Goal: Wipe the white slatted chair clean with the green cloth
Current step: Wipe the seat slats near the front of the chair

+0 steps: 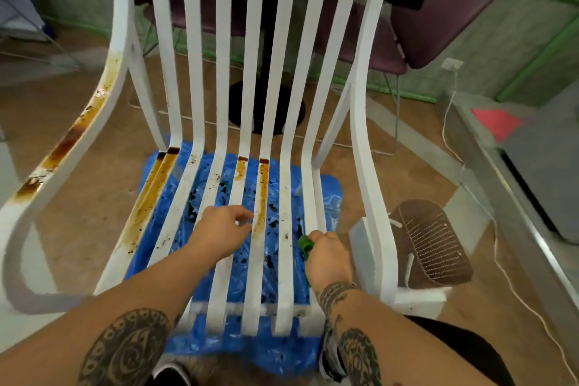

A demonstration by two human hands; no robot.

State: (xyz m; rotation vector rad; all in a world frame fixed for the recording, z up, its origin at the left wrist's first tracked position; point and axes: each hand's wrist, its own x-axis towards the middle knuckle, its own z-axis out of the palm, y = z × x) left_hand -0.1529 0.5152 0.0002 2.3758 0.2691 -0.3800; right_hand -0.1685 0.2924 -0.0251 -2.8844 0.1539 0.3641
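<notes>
- While the right hand (329, 255) grips the bunched green cloth (303, 243) on the right seat slats of the white slatted chair (221, 41), the left hand (221, 229) rests loosely curled and empty on the middle slats.
- A blue plastic sheet (326, 194) lies under the seat.
- Brown stains (263, 194) remain mid-seat and along the chair's left armrest (67, 141).
- Risk: a bunched cloth may smear residue onto clean slats.

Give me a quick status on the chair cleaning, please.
Left hand empty over middle slats. Right hand grips green cloth at right slats. White chair: brown stains on armrest, seat. Nothing blocking.
</notes>
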